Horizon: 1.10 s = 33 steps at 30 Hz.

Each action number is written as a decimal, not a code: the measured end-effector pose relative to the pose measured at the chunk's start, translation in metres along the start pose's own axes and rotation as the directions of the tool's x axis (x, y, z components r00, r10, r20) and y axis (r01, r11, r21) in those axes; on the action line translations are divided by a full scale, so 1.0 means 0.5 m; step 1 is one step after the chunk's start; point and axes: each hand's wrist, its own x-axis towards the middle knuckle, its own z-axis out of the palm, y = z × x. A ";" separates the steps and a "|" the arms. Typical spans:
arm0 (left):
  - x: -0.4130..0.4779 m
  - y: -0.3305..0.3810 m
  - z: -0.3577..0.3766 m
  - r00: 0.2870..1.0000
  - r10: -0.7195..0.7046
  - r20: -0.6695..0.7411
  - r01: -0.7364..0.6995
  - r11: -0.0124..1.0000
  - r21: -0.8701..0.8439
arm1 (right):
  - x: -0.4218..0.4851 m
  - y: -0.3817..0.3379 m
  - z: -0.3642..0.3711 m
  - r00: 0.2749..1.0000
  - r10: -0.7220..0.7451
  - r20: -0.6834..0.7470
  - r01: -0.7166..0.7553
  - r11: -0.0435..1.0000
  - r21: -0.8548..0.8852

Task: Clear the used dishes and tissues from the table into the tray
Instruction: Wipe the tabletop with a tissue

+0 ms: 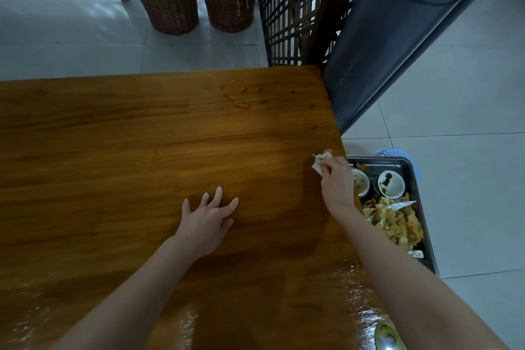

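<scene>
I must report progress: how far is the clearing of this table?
Done: two small bowls and scraps lie in the tray. In hand: the right hand pinches a tissue at the table edge. Left: a metal piece near the front edge.

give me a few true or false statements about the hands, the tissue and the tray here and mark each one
1. The right hand pinches a crumpled tissue near the right edge of the table. True.
2. The left hand grips a bowl. False: it rests open, fingers spread, on the bare wood.
3. The tray sits on the table. False: it stands off the table, beside its right edge.
4. Two small bowls lie in the tray. True.
</scene>
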 end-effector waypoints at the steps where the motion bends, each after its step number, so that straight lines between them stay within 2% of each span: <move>1: 0.000 0.002 -0.003 1.000 -0.005 0.005 0.005 1.000 -0.003 | -0.017 0.005 -0.002 0.999 -0.033 0.017 0.033 0.999 -0.005; 5: -0.001 0.007 -0.007 1.000 -0.022 0.010 0.022 1.000 -0.013 | -0.026 0.024 -0.011 0.995 -0.082 0.055 0.081 0.996 0.025; 15: 0.013 0.017 0.026 0.989 -0.139 -0.055 0.133 0.986 -0.099 | 0.139 0.036 -0.023 0.997 -0.027 0.078 0.024 0.999 0.039; 20: 0.005 0.047 0.048 0.960 -0.230 -0.161 0.216 0.971 -0.103 | 0.047 0.053 -0.031 0.978 -0.142 0.150 0.142 0.990 0.014; 24: -0.010 0.086 0.064 0.933 -0.318 -0.171 0.287 0.940 -0.184 | -0.062 0.080 -0.050 0.922 -0.301 0.242 0.295 0.953 0.064; 30: -0.025 0.150 0.059 0.927 -0.328 -0.182 0.283 0.930 -0.235 | -0.158 0.111 -0.093 0.914 -0.271 0.302 0.238 0.961 0.142; 33: -0.026 0.179 0.043 0.928 -0.318 -0.196 0.268 0.932 -0.245 | -0.172 0.146 -0.127 0.950 -0.191 0.249 0.148 0.973 0.179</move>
